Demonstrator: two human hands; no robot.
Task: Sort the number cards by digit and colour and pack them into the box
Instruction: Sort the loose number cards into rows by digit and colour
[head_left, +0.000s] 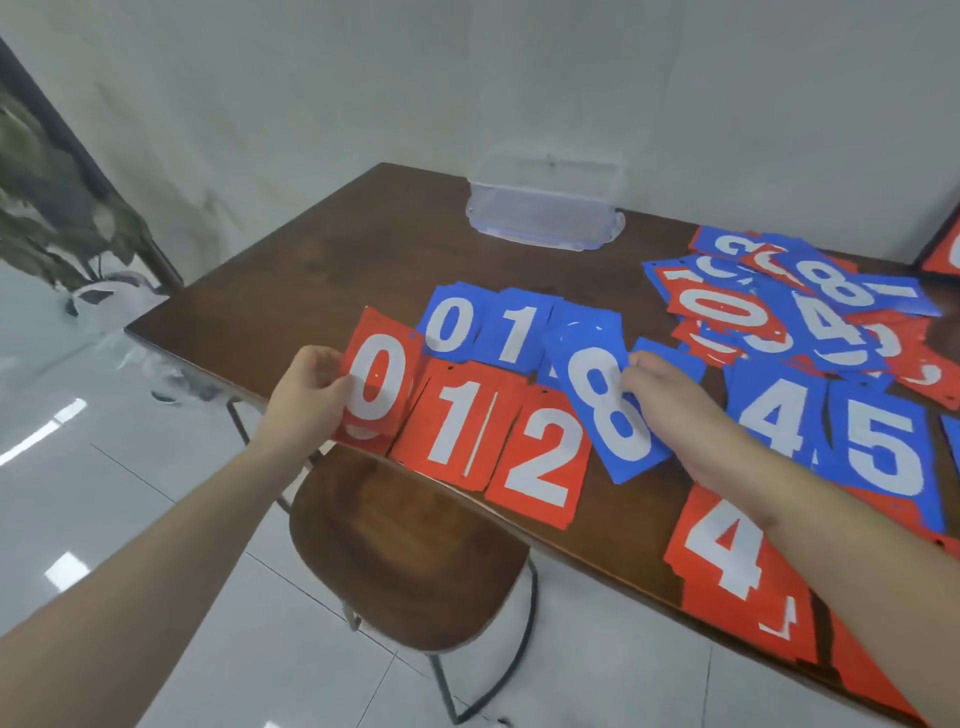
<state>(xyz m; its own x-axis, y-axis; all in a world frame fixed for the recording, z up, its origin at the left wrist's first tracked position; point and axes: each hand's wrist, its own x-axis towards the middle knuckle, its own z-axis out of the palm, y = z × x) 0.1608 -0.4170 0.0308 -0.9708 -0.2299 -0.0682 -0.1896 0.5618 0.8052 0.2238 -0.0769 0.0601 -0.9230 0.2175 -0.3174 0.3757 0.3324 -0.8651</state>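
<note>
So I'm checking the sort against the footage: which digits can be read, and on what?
"0": red card, left hand
"8": blue card, right hand
"1", "2", "4": red cards on table
"0", "1", "4", "5": blue cards
Unsorted pile: mostly jumbled, unreadable

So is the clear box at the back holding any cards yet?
Empty, apparently: no red or blue shows through the clear box walls. Cards remain on the table.
</note>
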